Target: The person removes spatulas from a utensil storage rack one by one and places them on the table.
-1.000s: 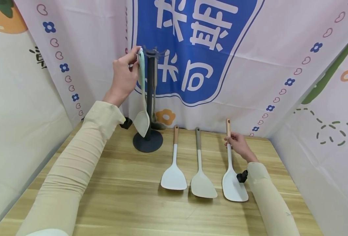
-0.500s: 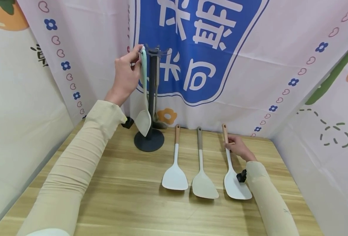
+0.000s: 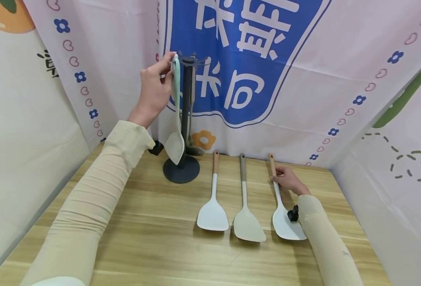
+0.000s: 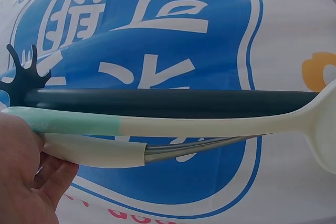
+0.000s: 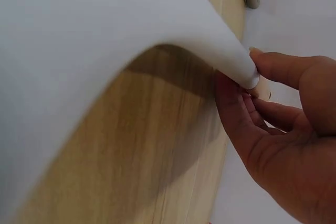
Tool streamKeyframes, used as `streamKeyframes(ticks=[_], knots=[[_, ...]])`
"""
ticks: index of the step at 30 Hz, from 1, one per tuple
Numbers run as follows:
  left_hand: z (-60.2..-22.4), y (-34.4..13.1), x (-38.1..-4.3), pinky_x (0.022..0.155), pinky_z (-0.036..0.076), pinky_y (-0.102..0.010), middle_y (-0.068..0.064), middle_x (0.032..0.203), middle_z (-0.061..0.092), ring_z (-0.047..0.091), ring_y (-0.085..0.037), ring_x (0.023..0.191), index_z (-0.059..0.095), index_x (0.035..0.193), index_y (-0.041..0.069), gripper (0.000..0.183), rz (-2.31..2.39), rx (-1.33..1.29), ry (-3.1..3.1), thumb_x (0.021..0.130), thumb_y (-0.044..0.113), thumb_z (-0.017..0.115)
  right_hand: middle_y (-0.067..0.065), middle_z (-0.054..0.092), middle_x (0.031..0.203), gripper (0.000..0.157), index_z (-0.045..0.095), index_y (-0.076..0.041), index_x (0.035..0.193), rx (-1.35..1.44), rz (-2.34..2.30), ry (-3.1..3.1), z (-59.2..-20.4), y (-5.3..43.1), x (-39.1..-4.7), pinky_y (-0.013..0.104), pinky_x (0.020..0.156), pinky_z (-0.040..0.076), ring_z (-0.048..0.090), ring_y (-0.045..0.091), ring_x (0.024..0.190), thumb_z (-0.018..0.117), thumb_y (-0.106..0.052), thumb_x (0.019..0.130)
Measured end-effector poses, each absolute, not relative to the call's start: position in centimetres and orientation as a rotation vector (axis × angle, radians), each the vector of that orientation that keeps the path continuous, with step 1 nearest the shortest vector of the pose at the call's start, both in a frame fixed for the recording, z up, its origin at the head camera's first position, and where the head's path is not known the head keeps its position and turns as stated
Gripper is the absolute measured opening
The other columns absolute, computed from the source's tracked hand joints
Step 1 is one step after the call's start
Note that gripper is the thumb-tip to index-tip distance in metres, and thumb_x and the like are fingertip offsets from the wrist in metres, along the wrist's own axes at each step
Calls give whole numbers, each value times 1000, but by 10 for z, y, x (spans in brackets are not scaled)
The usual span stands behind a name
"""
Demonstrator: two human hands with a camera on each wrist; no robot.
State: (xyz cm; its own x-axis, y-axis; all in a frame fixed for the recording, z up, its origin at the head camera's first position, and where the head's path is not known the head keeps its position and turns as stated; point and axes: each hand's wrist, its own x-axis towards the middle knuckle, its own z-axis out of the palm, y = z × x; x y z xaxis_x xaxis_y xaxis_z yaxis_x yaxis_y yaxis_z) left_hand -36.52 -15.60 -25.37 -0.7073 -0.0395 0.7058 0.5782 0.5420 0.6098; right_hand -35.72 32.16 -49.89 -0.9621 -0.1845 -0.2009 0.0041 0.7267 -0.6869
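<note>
My left hand (image 3: 154, 87) pinches the top of a mint-and-cream spatula (image 3: 175, 147) at the hooks of a black utensil stand (image 3: 187, 111). The spatula hangs upright along the post, its head low near the round base. In the left wrist view, a cream-handled utensil with a metal shaft (image 4: 94, 150) lies beside the mint handle (image 4: 79, 121); part of it is hidden. At the right, my right hand (image 3: 289, 180) pinches a white turner (image 3: 284, 222) low on its wooden handle. Thumb and fingers close round the neck in the right wrist view.
Two more turners, one white with a brown handle (image 3: 213, 214) and one beige with a grey handle (image 3: 247, 224), lie between the stand and my right hand on the wooden table (image 3: 153, 238). A printed cloth (image 3: 285, 107) hangs close behind.
The right-hand turner has swung: its handle end moved left and down, its blade shifted right. My left hand stays at the stand's top with the spatula. The view has drifted slightly.
</note>
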Motion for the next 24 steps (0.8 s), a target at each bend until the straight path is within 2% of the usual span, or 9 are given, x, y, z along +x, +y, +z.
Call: streamKeyframes(ticks=[11,20,24], knots=[[-254,-155,-364,106,61,-34,-14,134,74,74,-27,120,57,152,13,46,-1173,-435,-2090,108,2,52,35,60,135,53,47,15,149,-162,-968,2706,-498,319,-360,27,83,60,66,34,111,60,-10,104],[-254,-156,-365,106,61,-35,-14,133,75,74,-27,121,57,152,11,46,-1168,-450,-2081,108,1,52,35,62,128,52,45,16,147,-159,-975,2641,-494,318,-362,26,77,63,68,18,92,60,-8,104],[-255,-156,-364,107,60,-35,-15,133,75,74,-27,122,57,153,11,46,-1175,-449,-2087,108,1,52,37,61,132,55,42,16,150,-140,-946,2615,-490,316,-362,30,79,66,70,19,92,61,-9,104]])
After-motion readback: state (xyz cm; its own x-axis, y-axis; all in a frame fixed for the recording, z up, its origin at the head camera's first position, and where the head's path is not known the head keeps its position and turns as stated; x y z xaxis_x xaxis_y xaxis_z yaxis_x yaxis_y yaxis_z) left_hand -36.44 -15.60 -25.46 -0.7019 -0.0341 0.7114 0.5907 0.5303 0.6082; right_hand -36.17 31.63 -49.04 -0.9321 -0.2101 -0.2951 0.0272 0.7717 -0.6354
